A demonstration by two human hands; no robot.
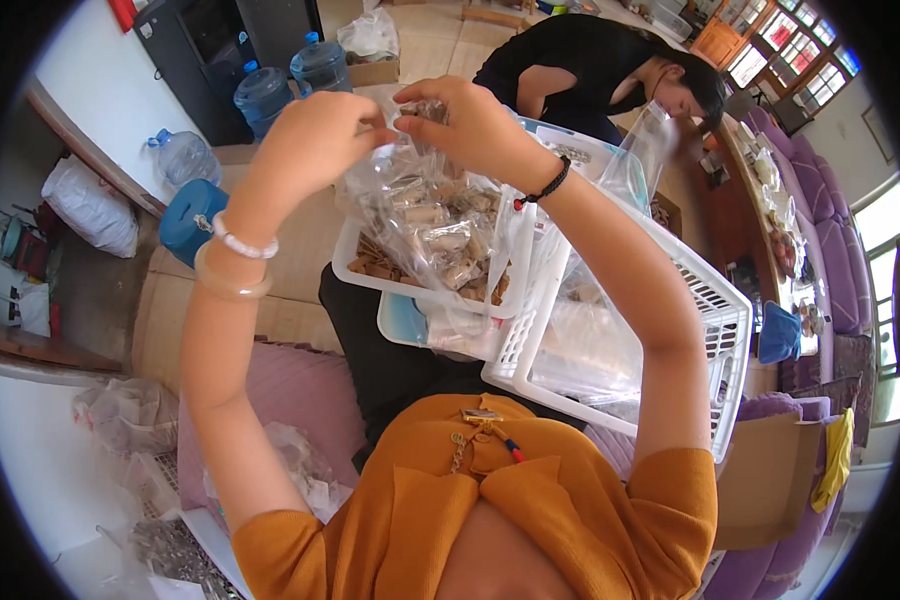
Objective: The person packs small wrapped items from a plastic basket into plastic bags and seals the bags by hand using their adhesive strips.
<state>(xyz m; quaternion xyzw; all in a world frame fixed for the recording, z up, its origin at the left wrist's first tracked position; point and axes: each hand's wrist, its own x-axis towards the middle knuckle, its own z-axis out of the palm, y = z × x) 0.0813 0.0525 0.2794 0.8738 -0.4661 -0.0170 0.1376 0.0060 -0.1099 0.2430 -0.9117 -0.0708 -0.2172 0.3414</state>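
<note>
One white basket (735, 320) lies below and right of the right grip (470, 125); three water bottles (262, 97) stand beyond and left of the left grip (315, 137). Under both, one white tub (430, 293) carries a clear bag (372, 190). Fingers curl at its top; clamped or not, I cannot tell. Small brown packets (445, 240) below are too jumbled to count, any print too small to read.

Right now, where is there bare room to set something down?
Tan floor between the blue container and white tub looks bare, as does the pink cushion between left forearm and black trousers. Crowded: the tub, full of wrapped packets, and the white basket, holding clear bags.
</note>
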